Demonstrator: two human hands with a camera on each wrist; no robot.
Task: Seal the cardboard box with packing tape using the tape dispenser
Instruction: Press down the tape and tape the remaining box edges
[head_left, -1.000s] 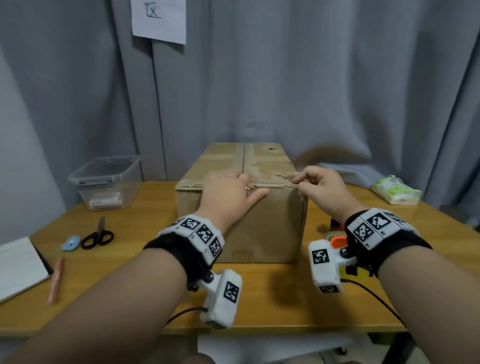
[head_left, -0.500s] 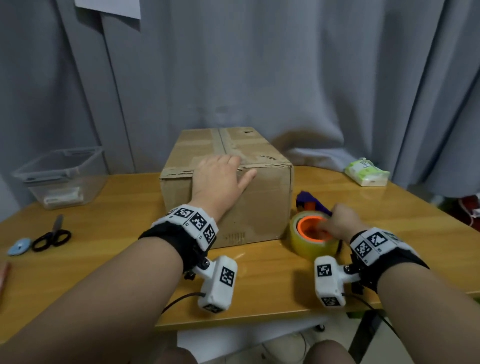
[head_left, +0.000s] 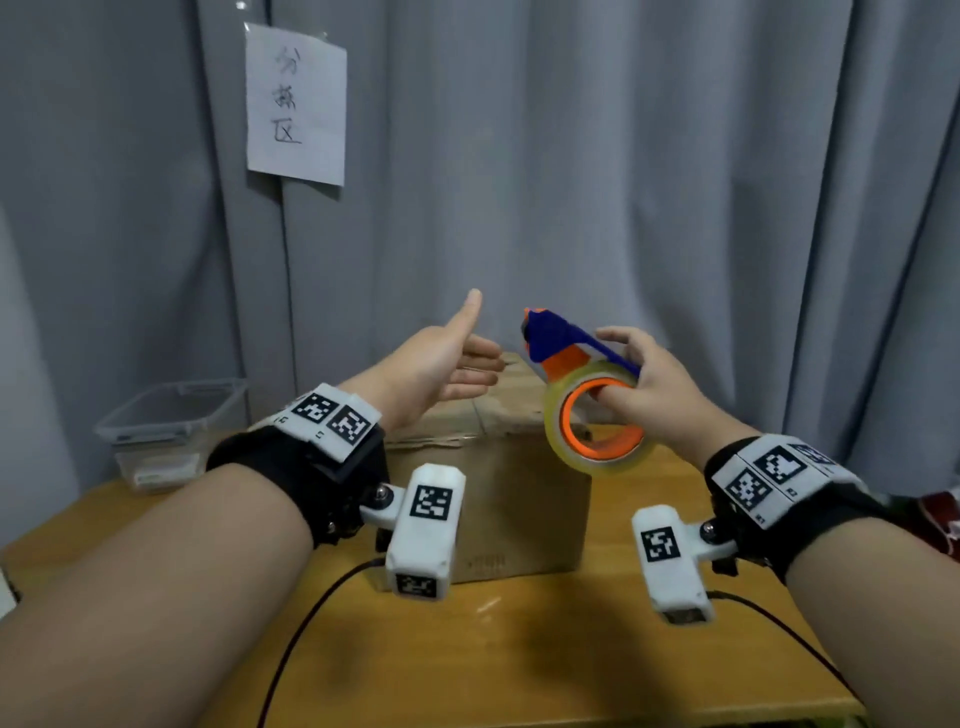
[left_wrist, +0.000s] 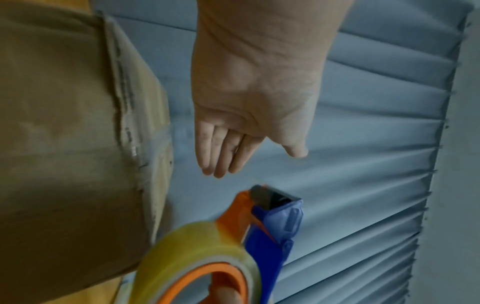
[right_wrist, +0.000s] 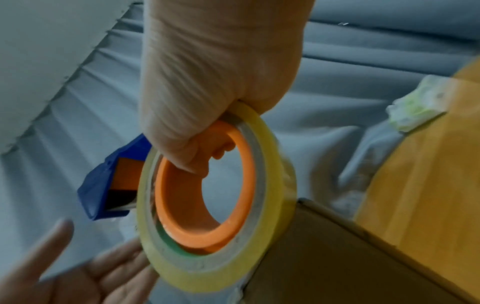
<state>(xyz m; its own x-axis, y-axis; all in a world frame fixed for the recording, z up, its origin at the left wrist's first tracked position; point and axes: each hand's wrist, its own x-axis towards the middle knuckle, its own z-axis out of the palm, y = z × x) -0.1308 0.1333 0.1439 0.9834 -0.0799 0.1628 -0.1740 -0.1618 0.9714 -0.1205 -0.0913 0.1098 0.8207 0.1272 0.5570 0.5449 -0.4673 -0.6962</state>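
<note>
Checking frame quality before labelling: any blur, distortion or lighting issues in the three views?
Head view: mostly sharp, wide-angle bending at the edges, even soft light, faint shadows on the table. Left wrist view: cardboard box smeared by motion, left hand fairly clear, tape dispenser soft. Right wrist view: slightly blurred overall; right hand and tape roll soft, no glare.

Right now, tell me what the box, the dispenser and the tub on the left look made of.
Box: brown corrugated cardboard, matte; ragged, fluted flap edges show.
Tape dispenser, gripped by the right hand: moulded plastic by its look, smooth blue and orange parts; its roll is glossy yellowish clear film.
Tub: see-through, probably clear plastic; its contents show through the wall.
</note>
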